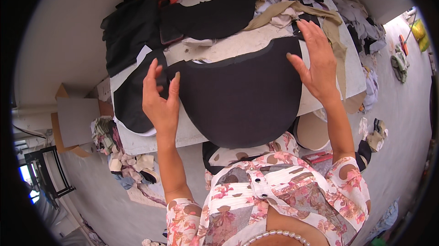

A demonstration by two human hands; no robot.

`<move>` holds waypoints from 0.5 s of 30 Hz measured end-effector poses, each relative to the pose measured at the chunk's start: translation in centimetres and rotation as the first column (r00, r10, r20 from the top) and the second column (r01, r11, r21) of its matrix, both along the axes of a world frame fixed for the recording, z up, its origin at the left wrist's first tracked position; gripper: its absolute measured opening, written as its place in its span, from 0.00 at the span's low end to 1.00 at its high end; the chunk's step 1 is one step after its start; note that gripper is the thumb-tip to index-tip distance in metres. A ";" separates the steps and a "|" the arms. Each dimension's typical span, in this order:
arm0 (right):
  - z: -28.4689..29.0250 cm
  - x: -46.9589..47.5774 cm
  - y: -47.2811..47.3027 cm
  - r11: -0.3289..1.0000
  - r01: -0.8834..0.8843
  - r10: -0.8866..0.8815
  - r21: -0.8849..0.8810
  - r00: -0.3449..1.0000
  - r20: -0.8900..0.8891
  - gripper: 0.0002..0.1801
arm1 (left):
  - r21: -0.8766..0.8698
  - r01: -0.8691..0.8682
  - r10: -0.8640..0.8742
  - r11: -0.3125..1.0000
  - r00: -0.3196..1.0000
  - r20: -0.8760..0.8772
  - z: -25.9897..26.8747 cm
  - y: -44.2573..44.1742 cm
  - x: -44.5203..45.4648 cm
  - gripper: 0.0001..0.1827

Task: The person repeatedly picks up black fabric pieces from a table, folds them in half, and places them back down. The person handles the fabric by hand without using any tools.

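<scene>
A large black fabric piece with a rounded lower edge lies in front of me, its curved bottom hanging past the table's near edge. At its upper left corner hovers my left hand, thumb and fingers apart, holding nothing. My right hand is spread by the upper right corner, also with nothing in it. Whether either hand touches the cloth is hard to tell. Left of the piece, partly behind my left hand, lies a smaller black rounded piece over a white layer. Farther back is another curved black piece.
Folded black cloth covers the table's far left corner. A tan fabric strip trails across the right side. Fabric scraps lie below the left edge, near an open cardboard box. A round beige-lined container stands below the table at right.
</scene>
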State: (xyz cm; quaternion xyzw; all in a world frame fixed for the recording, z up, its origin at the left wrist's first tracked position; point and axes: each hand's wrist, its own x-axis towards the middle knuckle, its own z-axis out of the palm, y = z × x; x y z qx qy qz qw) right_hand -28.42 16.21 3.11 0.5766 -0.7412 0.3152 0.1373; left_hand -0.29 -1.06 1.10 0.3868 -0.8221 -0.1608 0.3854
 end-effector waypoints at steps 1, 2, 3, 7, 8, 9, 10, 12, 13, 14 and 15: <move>0.3 0.7 0.4 0.998 -0.065 0.065 0.003 0.998 -0.023 0.33 | -0.188 0.062 -0.059 0.980 0.998 0.021 0.1 0.4 -0.4 0.30; 0.3 1.5 0.6 0.986 -0.131 0.134 0.100 0.991 -0.020 0.35 | -0.062 0.222 -0.215 0.973 0.971 0.102 0.4 1.2 -0.7 0.30; 0.3 2.5 0.6 0.959 -0.207 0.213 0.191 0.977 -0.009 0.36 | -0.086 0.326 -0.301 0.941 0.927 0.225 0.6 2.0 -0.9 0.32; -1.9 2.9 0.0 0.861 -0.304 0.342 0.408 0.940 -0.021 0.39 | 0.051 0.422 -0.408 0.905 0.826 0.389 -0.7 3.1 -1.3 0.36; -2.8 2.7 -0.1 0.851 -0.311 0.342 0.423 0.940 0.001 0.38 | 0.072 0.421 -0.411 0.904 0.812 0.414 -1.0 3.0 -1.4 0.37; -2.7 2.7 -0.2 0.844 -0.300 0.339 0.444 0.941 -0.009 0.38 | 0.072 0.423 -0.412 0.903 0.810 0.418 -1.2 3.0 -1.3 0.38; -2.6 2.7 -0.2 0.836 -0.291 0.339 0.464 0.941 -0.020 0.38 | 0.071 0.423 -0.411 0.903 0.808 0.421 -1.2 3.0 -1.2 0.38; -2.2 2.9 -0.3 0.825 -0.275 0.332 0.493 0.943 -0.029 0.38 | 0.069 0.424 -0.411 0.903 0.805 0.428 -1.3 2.9 -1.0 0.38; -1.9 3.2 -0.5 0.819 -0.285 0.341 0.498 0.940 -0.025 0.37 | 0.067 0.410 -0.397 0.909 0.809 0.434 -1.4 2.9 -0.7 0.38; -1.6 3.4 -0.4 0.812 -0.295 0.353 0.503 0.935 -0.021 0.38 | 0.055 0.414 -0.398 0.909 0.818 0.416 -1.7 3.0 -0.7 0.38; -1.2 3.4 -0.4 0.807 -0.288 0.348 0.516 0.937 -0.020 0.38 | 0.062 0.422 -0.412 0.904 0.826 0.384 -1.9 2.8 -0.7 0.39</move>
